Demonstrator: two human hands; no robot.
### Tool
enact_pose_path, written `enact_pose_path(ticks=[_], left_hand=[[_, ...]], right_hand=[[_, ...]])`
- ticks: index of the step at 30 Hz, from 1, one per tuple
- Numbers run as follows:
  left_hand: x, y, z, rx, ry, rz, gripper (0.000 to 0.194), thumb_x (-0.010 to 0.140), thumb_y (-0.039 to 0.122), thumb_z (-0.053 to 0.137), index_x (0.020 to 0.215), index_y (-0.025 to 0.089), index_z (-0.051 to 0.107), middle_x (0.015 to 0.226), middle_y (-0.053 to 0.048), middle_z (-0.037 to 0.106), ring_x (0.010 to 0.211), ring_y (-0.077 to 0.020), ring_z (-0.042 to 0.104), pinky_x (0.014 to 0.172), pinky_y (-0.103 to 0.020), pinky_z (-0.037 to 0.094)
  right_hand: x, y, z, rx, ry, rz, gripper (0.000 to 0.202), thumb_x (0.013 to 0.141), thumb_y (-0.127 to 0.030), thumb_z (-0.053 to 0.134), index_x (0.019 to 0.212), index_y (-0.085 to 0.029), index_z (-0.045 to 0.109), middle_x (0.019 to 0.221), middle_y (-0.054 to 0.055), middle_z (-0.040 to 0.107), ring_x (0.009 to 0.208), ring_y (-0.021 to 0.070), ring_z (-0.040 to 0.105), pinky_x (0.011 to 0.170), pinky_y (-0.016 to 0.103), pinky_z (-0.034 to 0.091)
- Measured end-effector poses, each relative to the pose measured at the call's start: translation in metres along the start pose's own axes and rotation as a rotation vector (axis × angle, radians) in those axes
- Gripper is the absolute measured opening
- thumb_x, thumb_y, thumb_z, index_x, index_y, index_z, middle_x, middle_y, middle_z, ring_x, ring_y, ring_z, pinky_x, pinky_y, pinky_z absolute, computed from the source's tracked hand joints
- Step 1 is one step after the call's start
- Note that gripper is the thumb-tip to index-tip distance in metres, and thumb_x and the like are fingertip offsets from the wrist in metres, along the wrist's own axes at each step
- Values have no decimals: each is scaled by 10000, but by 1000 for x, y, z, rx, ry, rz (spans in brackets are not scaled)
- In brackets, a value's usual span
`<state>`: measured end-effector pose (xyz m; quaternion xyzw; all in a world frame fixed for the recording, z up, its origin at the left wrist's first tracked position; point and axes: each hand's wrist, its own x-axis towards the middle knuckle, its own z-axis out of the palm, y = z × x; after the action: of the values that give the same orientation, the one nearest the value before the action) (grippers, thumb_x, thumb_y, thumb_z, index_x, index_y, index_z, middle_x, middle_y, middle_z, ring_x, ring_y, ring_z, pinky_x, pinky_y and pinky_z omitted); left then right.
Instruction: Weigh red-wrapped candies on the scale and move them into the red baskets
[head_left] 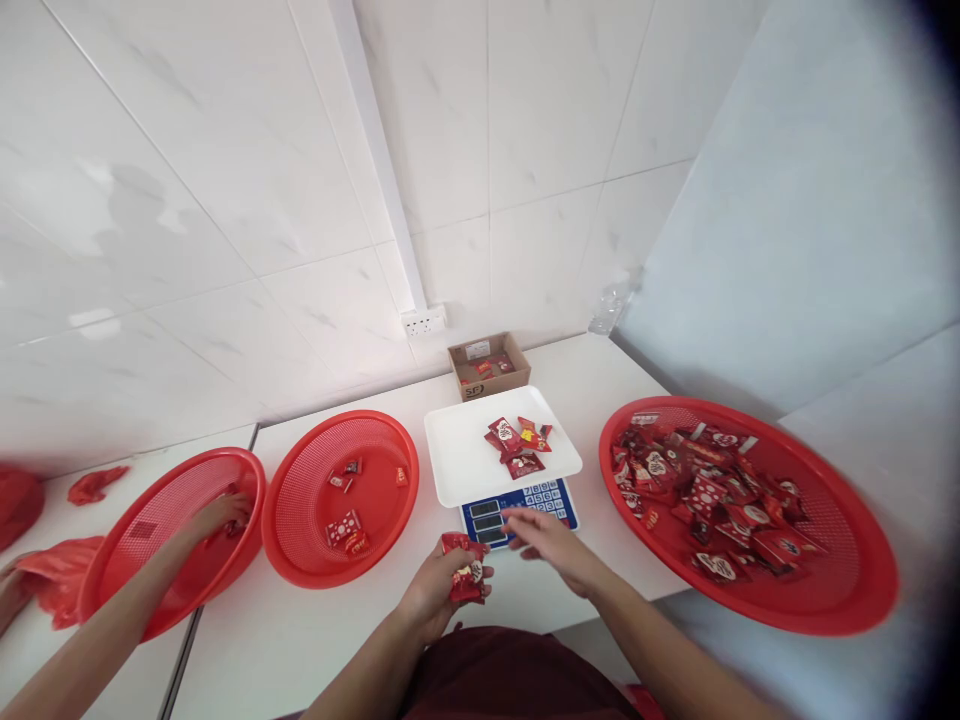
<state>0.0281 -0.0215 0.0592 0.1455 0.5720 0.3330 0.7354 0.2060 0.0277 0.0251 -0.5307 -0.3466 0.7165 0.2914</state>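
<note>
My left hand (436, 588) is closed around red candy packets (466, 568) with light printing, held low in front of the scale. My right hand (546, 541) has its fingers apart and holds nothing. It hovers by the blue keypad and display panel (517, 508) of the weighing scale; whether it touches the panel I cannot tell. On the scale's white tray (459, 455) lies a small pile of red wrapped candies (517, 446), one with a yellow mark.
A large red basket (862, 590) full of red packets stands right. Left is a red basket (279, 515) holding a few packets. Farther left, a co-worker's hand (221, 515) reaches into another red basket (94, 600). A cardboard box (491, 388) sits behind the scale.
</note>
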Motion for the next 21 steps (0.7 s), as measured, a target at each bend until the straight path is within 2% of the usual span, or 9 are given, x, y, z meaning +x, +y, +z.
enact_pose_path(ticks=[3,5,7,12,18,21], left_hand=[[1,-1,6,12,-62,53,292,626,238,620,878,188,481,710,-14,597,616,-146,586,590,-277,459],[2,-2,11,61,-85,66,301,620,246,617,888,195,489,663,7,578,571,-139,570,547,-258,439],[1,-2,14,111,-81,51,316,619,247,605,915,189,508,652,5,577,561,-145,570,515,-244,418],[-2,-1,18,98,-109,9,398,639,221,596,1027,164,531,747,-37,627,622,-158,589,557,-269,453],[-3,6,4,16,-14,5,374,693,188,614,1056,180,525,873,-60,642,802,-178,622,711,-315,505],[-4,10,-6,-46,44,19,355,700,217,653,1023,186,509,940,-72,644,828,-184,632,766,-354,515]], right_hand=[[-19,16,11,-100,-198,3,325,719,-448,613,916,-193,657,867,39,679,707,133,600,612,247,430],[-28,18,16,-95,-251,11,347,714,-497,598,857,-186,652,827,29,671,703,133,589,620,249,410],[-32,19,18,-91,-229,19,350,695,-517,608,782,-179,632,751,13,655,682,133,575,616,249,391],[-36,21,11,-99,-124,25,320,650,-491,657,672,-179,591,614,-18,602,598,121,519,605,251,365],[-44,24,0,105,-70,59,287,638,-437,687,661,-170,585,675,-7,613,640,115,528,642,244,379],[-47,25,-7,175,-66,89,258,654,-407,684,694,-166,601,725,9,636,681,118,551,657,236,390]])
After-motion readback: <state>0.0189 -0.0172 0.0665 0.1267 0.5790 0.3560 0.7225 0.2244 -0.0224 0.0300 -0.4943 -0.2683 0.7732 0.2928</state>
